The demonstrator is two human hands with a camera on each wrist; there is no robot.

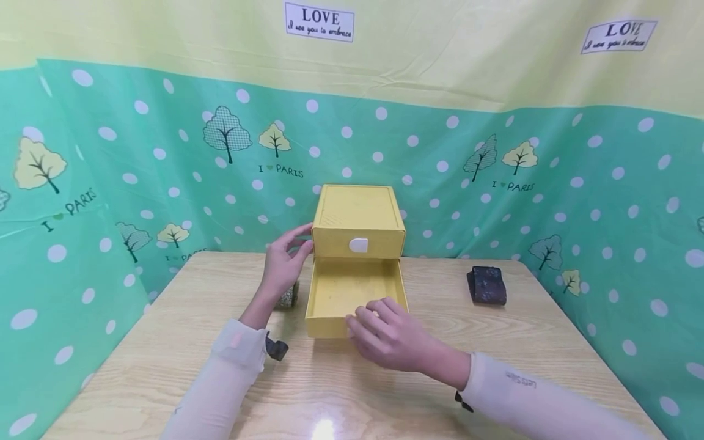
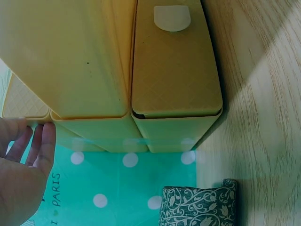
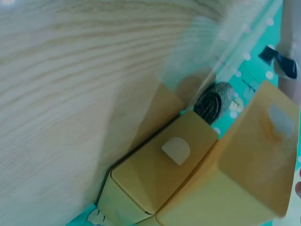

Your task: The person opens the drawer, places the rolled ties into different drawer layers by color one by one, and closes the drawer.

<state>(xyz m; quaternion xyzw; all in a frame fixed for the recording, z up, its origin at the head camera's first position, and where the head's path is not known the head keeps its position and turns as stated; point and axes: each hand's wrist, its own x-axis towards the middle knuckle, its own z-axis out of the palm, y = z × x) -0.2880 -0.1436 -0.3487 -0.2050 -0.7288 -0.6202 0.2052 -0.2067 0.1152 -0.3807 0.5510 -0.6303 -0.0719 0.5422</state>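
Note:
A yellow drawer box (image 1: 360,208) stands at the table's far edge. Its middle drawer (image 1: 352,284) is pulled out and holds nothing; the drawers above and below it are closed. My left hand (image 1: 286,260) touches the box's left side near the top, fingertips along the edge in the left wrist view. Over the open drawer's front rim is my right hand (image 1: 387,336), fingers loosely bent. In the right wrist view the drawer's white tab (image 3: 281,120) shows uncovered, with only fingertips (image 3: 298,188) of a hand at the frame's edge.
Left of the box lies a rolled cloth (image 2: 197,205) with a pale scroll pattern. A dark folded cloth (image 1: 488,284) with small flowers rests at the right. A green polka-dot curtain (image 1: 352,134) hangs behind and along both sides of the wooden table (image 1: 440,397).

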